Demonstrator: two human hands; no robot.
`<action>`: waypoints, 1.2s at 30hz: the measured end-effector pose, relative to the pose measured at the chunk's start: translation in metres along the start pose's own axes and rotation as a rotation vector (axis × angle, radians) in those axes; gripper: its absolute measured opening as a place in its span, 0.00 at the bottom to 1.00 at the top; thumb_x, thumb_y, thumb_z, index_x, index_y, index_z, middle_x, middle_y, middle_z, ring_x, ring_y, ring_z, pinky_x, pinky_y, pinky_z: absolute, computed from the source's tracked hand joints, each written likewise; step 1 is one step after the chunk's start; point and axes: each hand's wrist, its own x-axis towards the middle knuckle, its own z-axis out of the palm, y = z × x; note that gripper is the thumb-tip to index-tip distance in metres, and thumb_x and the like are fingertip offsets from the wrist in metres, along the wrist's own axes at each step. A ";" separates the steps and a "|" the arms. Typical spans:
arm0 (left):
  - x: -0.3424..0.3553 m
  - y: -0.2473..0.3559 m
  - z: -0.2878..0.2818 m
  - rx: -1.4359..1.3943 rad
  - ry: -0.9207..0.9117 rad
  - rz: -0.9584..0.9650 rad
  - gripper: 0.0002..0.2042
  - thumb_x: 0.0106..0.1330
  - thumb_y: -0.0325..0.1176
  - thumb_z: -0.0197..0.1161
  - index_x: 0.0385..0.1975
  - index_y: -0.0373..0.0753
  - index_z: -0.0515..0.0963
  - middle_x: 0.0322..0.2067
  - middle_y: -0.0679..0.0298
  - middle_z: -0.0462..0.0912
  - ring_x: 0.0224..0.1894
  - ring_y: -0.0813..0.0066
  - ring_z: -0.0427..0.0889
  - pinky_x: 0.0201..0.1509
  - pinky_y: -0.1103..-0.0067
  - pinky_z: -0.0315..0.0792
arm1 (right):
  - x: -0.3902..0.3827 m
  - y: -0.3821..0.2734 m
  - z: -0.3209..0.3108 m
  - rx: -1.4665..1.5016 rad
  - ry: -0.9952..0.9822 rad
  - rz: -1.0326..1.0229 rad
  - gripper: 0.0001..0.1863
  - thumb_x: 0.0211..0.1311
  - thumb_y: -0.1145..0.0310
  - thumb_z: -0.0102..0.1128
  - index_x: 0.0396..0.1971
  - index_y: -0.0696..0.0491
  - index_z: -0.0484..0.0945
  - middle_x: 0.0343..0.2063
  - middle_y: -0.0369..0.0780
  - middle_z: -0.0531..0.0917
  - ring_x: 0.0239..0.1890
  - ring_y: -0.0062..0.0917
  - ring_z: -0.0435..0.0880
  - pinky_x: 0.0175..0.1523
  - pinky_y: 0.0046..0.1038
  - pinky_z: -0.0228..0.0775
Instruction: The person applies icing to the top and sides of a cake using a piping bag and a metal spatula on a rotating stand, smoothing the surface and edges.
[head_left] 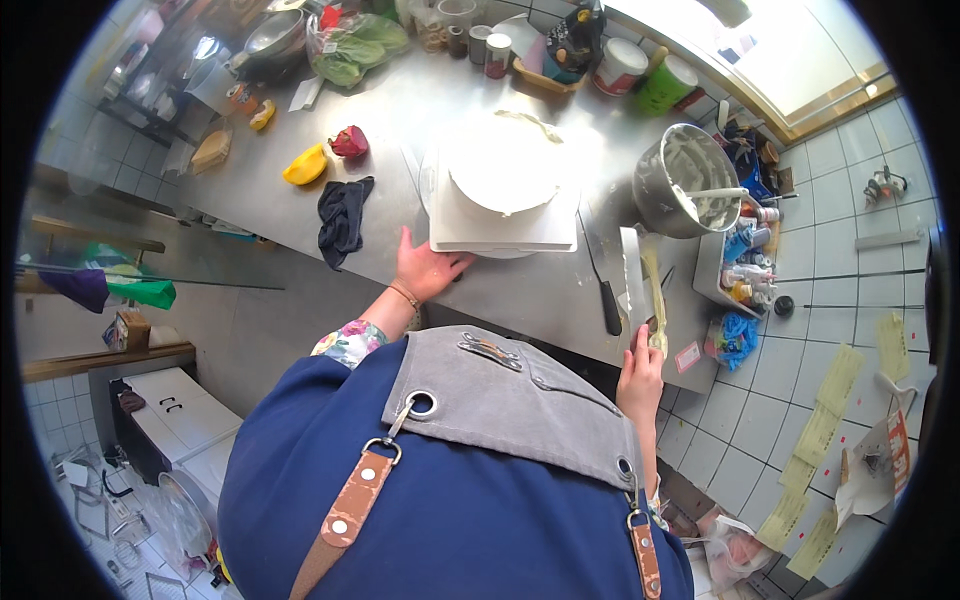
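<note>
A round cake covered in white cream (505, 165) sits on a white square board (505, 240), its top washed out by glare. My left hand (428, 270) is open at the board's near left corner, its fingers spread low against the rim of what carries it. My right hand (641, 375) is closed around the lower end of a long icing spatula (632, 270), blade pointing away from me with pale cream on it. Beside that blade lies a cream-smeared, yellowish strip (654, 285). A thin, black-handled spatula or knife (609, 305) rests between the board and my right hand.
A metal mixing bowl (660, 185) with cream and a pale-handled spatula stands at right, beside a bin of bottles (745, 265). Left of the cake lie a dark cloth (342, 220), a yellow fruit (305, 165) and a dragon fruit (349, 142). Bagged greens (355, 45) and tubs (620, 66) line the back.
</note>
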 end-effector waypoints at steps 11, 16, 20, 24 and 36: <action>-0.003 -0.021 0.004 0.113 0.013 -0.113 0.45 0.66 0.72 0.26 0.67 0.38 0.60 0.65 0.56 0.65 0.68 0.58 0.61 0.73 0.56 0.50 | 0.053 -0.037 0.032 0.925 -0.123 0.192 0.23 0.76 0.63 0.45 0.68 0.47 0.64 0.42 0.35 0.77 0.27 0.11 0.71 0.25 0.15 0.66; -0.009 -0.008 0.006 0.076 0.051 0.062 0.40 0.69 0.69 0.27 0.66 0.41 0.62 0.60 0.60 0.69 0.64 0.61 0.64 0.73 0.57 0.52 | 0.055 -0.032 0.040 1.142 -0.215 0.343 0.24 0.76 0.64 0.46 0.68 0.50 0.63 0.41 0.35 0.78 0.23 0.10 0.69 0.23 0.13 0.61; -0.010 -0.015 0.007 0.087 0.083 -0.009 0.41 0.68 0.69 0.27 0.68 0.42 0.59 0.65 0.58 0.65 0.68 0.60 0.60 0.73 0.57 0.50 | 0.076 -0.029 0.041 1.058 -0.136 0.239 0.23 0.74 0.65 0.49 0.66 0.52 0.66 0.38 0.35 0.80 0.22 0.10 0.68 0.26 0.14 0.63; -0.006 -0.017 0.012 0.099 0.098 -0.060 0.43 0.67 0.71 0.27 0.68 0.40 0.59 0.66 0.55 0.63 0.70 0.57 0.59 0.73 0.57 0.49 | 0.113 -0.029 0.050 0.669 0.151 -0.060 0.20 0.70 0.67 0.54 0.61 0.52 0.73 0.34 0.37 0.81 0.23 0.17 0.72 0.28 0.21 0.68; -0.004 -0.011 0.019 0.070 0.113 -0.082 0.44 0.68 0.70 0.26 0.68 0.36 0.58 0.65 0.55 0.63 0.68 0.56 0.61 0.74 0.57 0.52 | 0.178 -0.081 0.028 0.011 0.182 -0.011 0.18 0.68 0.54 0.54 0.55 0.37 0.80 0.32 0.40 0.76 0.29 0.38 0.82 0.37 0.40 0.76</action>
